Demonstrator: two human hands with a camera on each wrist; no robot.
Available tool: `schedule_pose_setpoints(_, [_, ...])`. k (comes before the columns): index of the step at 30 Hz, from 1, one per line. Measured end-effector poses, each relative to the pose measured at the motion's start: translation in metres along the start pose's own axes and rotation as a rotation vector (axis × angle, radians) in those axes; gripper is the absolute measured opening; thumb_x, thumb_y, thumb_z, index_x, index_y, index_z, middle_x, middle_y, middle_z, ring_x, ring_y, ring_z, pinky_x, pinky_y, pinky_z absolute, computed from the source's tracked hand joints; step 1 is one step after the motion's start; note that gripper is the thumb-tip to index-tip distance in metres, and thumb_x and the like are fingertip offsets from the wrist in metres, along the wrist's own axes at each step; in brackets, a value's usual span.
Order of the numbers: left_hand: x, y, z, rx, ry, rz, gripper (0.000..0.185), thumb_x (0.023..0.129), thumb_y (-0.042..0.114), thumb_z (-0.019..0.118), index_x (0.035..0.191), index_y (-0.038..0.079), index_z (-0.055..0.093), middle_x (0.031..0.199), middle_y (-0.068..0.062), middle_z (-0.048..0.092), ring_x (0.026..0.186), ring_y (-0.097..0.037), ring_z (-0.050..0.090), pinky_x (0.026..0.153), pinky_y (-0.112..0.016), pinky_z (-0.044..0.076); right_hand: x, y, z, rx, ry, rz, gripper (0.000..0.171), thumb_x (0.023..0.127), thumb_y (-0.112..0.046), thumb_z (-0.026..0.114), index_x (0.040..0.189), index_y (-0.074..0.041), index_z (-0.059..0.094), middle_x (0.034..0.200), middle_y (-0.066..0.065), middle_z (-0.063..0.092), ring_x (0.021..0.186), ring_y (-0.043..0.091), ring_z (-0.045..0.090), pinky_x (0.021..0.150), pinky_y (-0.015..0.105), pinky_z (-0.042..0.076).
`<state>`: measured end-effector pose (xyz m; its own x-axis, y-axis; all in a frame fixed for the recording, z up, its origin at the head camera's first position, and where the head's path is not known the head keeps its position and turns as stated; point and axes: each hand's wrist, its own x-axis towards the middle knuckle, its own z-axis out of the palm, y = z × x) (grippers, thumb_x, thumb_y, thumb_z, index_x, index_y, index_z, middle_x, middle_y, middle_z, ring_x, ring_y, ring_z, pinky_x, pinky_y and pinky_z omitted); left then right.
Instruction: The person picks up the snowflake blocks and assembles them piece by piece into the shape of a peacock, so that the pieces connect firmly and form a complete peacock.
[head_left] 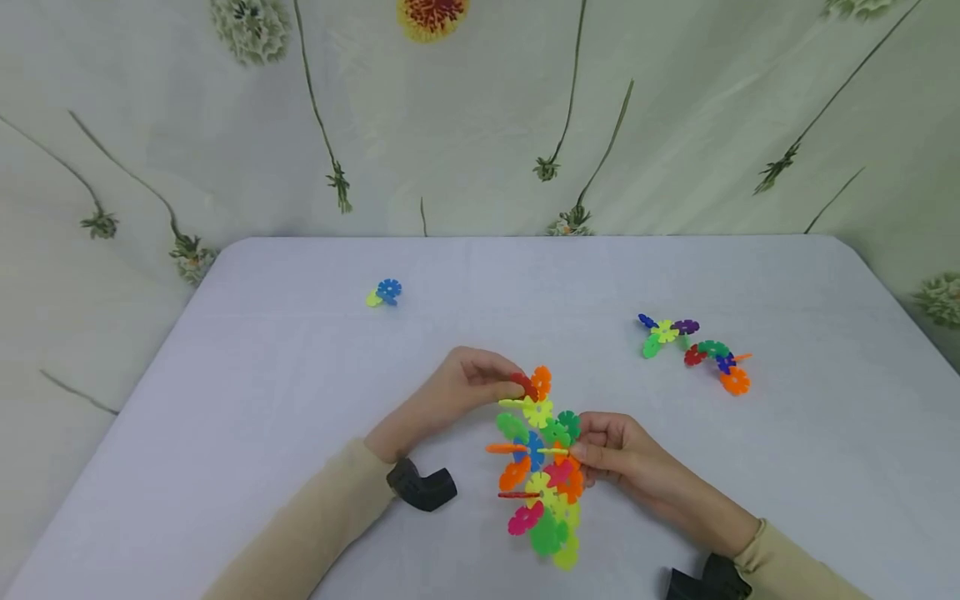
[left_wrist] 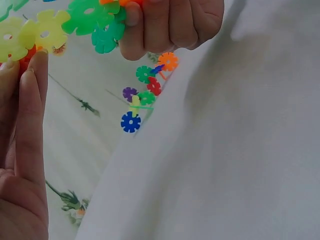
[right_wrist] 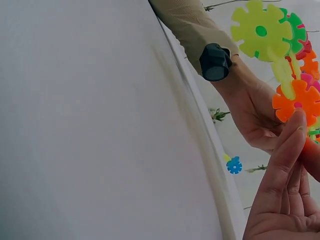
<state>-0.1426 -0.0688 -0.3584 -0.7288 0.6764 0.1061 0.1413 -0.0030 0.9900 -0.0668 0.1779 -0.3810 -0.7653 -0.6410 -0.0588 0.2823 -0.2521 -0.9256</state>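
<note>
Both hands hold a large cluster of interlocking plastic snowflake discs (head_left: 534,448) in yellow, green, orange, blue, pink and red. My left hand (head_left: 471,383) pinches a red disc (head_left: 523,384) at the cluster's far end, between thumb and fingers. On the cluster's right side, my right hand (head_left: 628,454) has thumb and fingers closed on an orange disc. That orange disc (right_wrist: 292,100) sits right at the fingertips in the right wrist view, below a big yellow-green disc (right_wrist: 257,31). In the left wrist view, yellow discs (left_wrist: 50,29) lie beside the left fingertips.
A small piece of blue and yellow discs (head_left: 389,289) lies at the far left of the white table (head_left: 247,400). Farther right rests a chain of multicoloured discs (head_left: 664,332). Black wrist devices (head_left: 423,486) sit at both cuffs. A flower-printed cloth (head_left: 465,125) hangs behind the table.
</note>
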Motion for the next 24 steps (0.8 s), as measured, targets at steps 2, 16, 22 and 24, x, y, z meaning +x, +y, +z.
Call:
schedule_pose_setpoints(2, [0.0,0.001,0.0,0.011,-0.011,0.025,0.017,0.088,0.0,0.063,0.103,-0.009,0.065,0.095,-0.014,0.067,0.089,-0.027,0.064,0.082,-0.038,0.051,0.0,0.001,0.001,0.006,0.001,0.0,0.011,0.096,-0.006,0.051,0.094,-0.008,0.061,0.083,0.0,0.066,0.068,0.009,0.059,0.065,0.02,0.05])
schedule_pose_setpoints(16, [0.002,-0.003,0.001,0.043,-0.03,0.133,0.016,0.087,-0.007,0.061,0.102,-0.009,0.065,0.095,-0.012,0.067,0.088,-0.024,0.064,0.081,-0.036,0.051,0.003,-0.001,0.004,0.014,0.044,0.001,0.01,0.095,-0.004,0.051,0.092,-0.008,0.06,0.082,0.0,0.066,0.07,0.01,0.059,0.065,0.02,0.05])
schedule_pose_setpoints(22, [-0.001,0.011,-0.051,0.141,0.116,0.039,0.043,0.089,0.008,0.064,0.131,0.008,0.053,0.115,-0.019,0.051,0.101,-0.028,0.059,0.084,-0.038,0.05,0.001,-0.005,-0.004,-0.014,0.093,0.0,0.01,0.095,-0.007,0.053,0.091,-0.01,0.061,0.078,-0.002,0.063,0.069,0.009,0.058,0.066,0.02,0.05])
schedule_pose_setpoints(24, [-0.007,0.012,-0.084,0.313,0.32,-0.023,0.045,0.088,0.011,0.067,0.131,0.009,0.053,0.114,-0.019,0.05,0.101,-0.027,0.058,0.085,-0.037,0.048,0.001,-0.006,-0.006,-0.03,0.111,0.035,0.009,0.095,-0.009,0.054,0.09,-0.011,0.061,0.077,-0.003,0.063,0.068,0.009,0.057,0.066,0.02,0.05])
